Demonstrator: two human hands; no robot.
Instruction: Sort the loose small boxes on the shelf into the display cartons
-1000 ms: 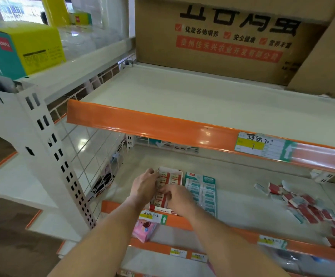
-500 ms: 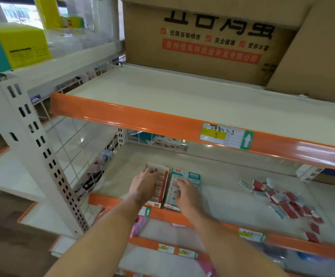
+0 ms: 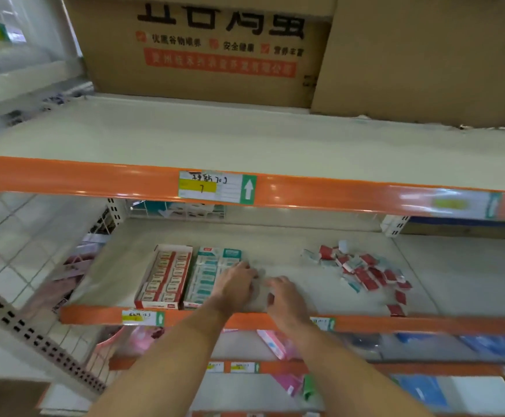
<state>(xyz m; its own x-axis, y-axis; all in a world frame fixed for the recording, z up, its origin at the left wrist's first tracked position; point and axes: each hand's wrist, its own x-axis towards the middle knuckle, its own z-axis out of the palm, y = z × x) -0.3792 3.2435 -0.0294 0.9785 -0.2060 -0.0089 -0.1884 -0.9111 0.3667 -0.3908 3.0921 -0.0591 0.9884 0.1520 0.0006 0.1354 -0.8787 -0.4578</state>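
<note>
On the middle shelf [image 3: 320, 236], just right of the two display cartons, both hands now hover low over bare shelf surface. A second ago they were working together at the red carton [image 3: 164, 276], and half a second ago the left hand [image 3: 235, 285] lay on it while the right hand [image 3: 285, 299] lay on the teal carton [image 3: 212, 272]. Both have since slid off to the right, so the two cartons now sit side by side to the left of the left hand, touching or nearly so, each showing tidy rows of small boxes. The left hand's fingers are loosely spread beside the teal carton's right edge; the right hand is likewise relaxed with fingers forward. Neither appears to hold anything, though motion blur between them hides any small item there. The loose small boxes [image 3: 365, 272], mostly red with a few teal, lie scattered well to the right of the right hand, untouched. My reading is that the cartons have been squared up, and the next reach is rightward to that pile, which is most of the remaining work.
</note>
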